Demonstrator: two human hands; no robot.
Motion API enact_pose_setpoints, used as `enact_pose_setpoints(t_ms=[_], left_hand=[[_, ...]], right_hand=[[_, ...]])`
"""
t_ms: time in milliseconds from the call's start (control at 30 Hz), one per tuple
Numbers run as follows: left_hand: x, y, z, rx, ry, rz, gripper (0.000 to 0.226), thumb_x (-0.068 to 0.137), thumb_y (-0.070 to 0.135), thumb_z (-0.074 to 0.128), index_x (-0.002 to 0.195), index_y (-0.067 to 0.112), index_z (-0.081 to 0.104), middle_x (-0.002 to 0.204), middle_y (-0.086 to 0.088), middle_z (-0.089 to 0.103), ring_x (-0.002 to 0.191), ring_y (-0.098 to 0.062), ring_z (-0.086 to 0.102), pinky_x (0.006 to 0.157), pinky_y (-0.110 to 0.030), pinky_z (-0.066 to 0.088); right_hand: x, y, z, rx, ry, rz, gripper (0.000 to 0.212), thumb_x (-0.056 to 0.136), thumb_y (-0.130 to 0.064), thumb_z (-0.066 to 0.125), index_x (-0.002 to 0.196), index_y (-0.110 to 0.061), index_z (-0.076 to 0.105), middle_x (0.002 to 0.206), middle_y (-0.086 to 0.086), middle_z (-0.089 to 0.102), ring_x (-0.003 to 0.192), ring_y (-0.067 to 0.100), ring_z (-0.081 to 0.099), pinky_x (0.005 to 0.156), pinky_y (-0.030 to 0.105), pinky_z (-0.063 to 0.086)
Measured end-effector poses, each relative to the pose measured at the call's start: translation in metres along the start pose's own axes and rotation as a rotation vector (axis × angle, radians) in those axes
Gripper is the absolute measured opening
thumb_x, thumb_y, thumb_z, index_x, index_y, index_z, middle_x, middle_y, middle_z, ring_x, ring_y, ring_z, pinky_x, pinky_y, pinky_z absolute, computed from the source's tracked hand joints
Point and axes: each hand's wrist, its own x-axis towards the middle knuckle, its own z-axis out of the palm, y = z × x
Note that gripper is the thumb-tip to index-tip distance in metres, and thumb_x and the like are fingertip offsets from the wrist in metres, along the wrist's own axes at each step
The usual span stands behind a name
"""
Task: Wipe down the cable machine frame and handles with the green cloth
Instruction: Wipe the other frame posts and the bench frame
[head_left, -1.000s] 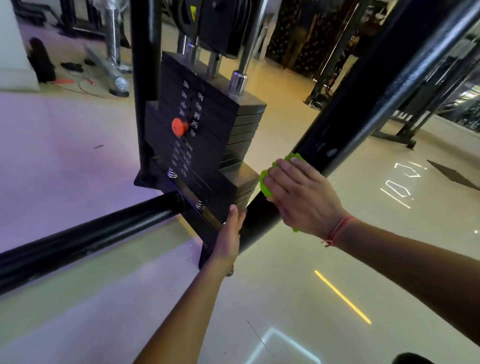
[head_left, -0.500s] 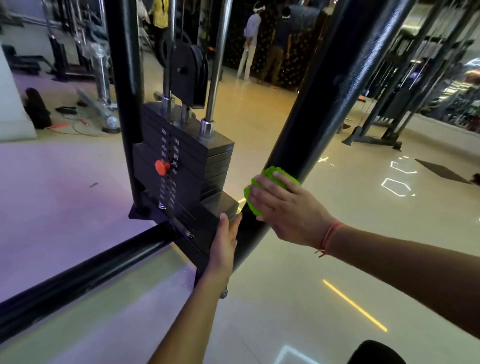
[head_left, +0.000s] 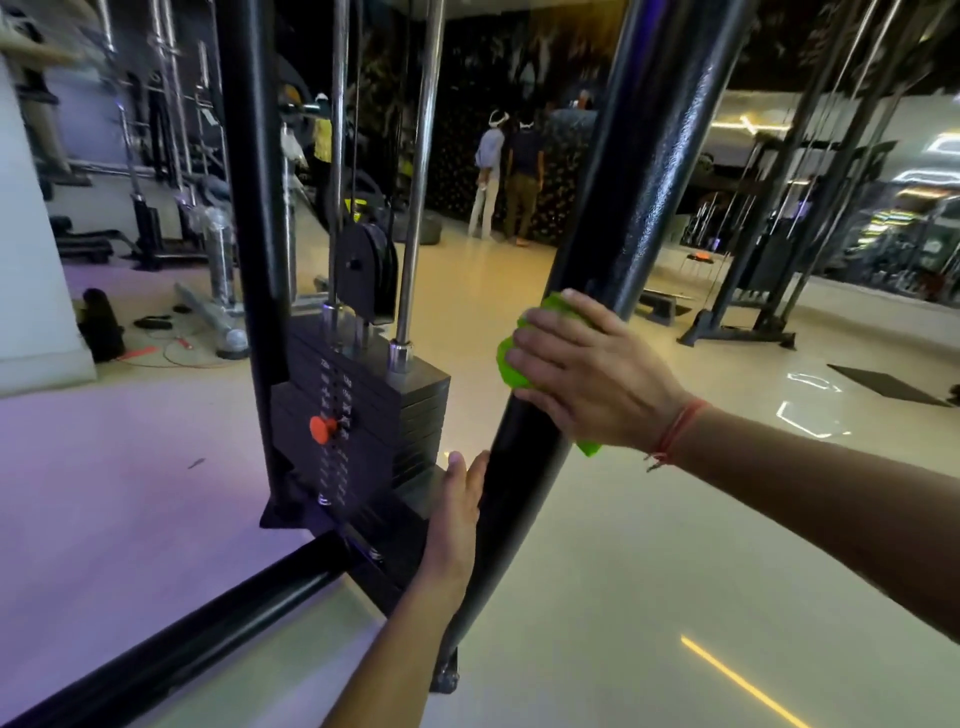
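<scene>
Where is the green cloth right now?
In the head view the green cloth sits right of centre, pressed under the right hand against the thick black slanted post, just right of the weight stack.

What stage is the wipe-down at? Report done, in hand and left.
Done: nothing shows as finished; the frames cannot tell wiped from unwiped metal. In hand: the right hand presses the green cloth on the slanted black post, the left hand braced lower down. Left: the base bar; no handles in view.
</scene>
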Motion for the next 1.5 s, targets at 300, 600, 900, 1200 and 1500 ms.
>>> enact_pose_setpoints(t_ms=[300,600,900,1200,1500], left_hand=[[0.006,0.043,0.032,0.053,-0.005,0.038,0.067,0.106,0.055,0.013,0.155,0.015,0.034,0.161,0.004,0.034,0.149,-0.010,0.027,0.126,-0.033,0.014],[0.000,0.036,0.023,-0.003,0.016,-0.014,0.071,0.104,0.059,0.011,0.153,0.016,0.040,0.160,0.003,0.037,0.151,-0.011,0.024,0.126,-0.036,0.011],[0.000,0.048,0.023,-0.030,-0.008,-0.038,0.072,0.104,0.059,0.013,0.150,0.014,0.045,0.151,-0.006,0.051,0.119,-0.008,0.057,0.097,-0.026,0.039],[-0.011,0.052,0.043,0.028,0.047,0.005,0.059,0.106,0.047,0.029,0.145,0.007,0.050,0.139,-0.001,0.060,0.106,-0.003,0.066,0.088,-0.022,0.048],[-0.017,0.041,0.056,0.125,0.055,0.111,0.040,0.108,0.020,0.027,0.105,0.012,0.066,0.086,0.008,0.078,0.080,0.001,0.073,0.064,-0.011,0.053]], right_hand=[[-0.002,0.032,-0.010,-0.059,0.009,-0.121,0.046,0.107,-0.043,0.034,0.139,-0.019,0.057,0.142,0.007,0.057,0.144,0.030,0.041,0.126,0.052,0.014],[-0.057,-0.031,0.056,0.042,0.139,0.128,0.063,0.105,-0.045,0.045,0.160,-0.021,0.026,0.167,0.008,0.020,0.156,0.032,0.011,0.126,0.053,0.011],[-0.063,-0.113,0.072,0.558,0.370,0.654,0.062,0.105,-0.030,0.046,0.160,-0.017,0.019,0.169,0.008,0.009,0.156,0.035,0.009,0.124,0.054,0.020],[-0.072,-0.220,0.073,1.595,0.558,1.521,0.084,0.087,-0.001,0.074,0.141,-0.059,0.046,0.147,-0.029,0.048,0.139,0.003,0.046,0.115,0.037,0.043],[-0.067,-0.185,0.090,1.965,0.668,1.470,0.061,0.097,-0.015,0.067,0.149,-0.037,0.046,0.139,-0.003,0.063,0.128,0.022,0.060,0.109,0.055,0.046]])
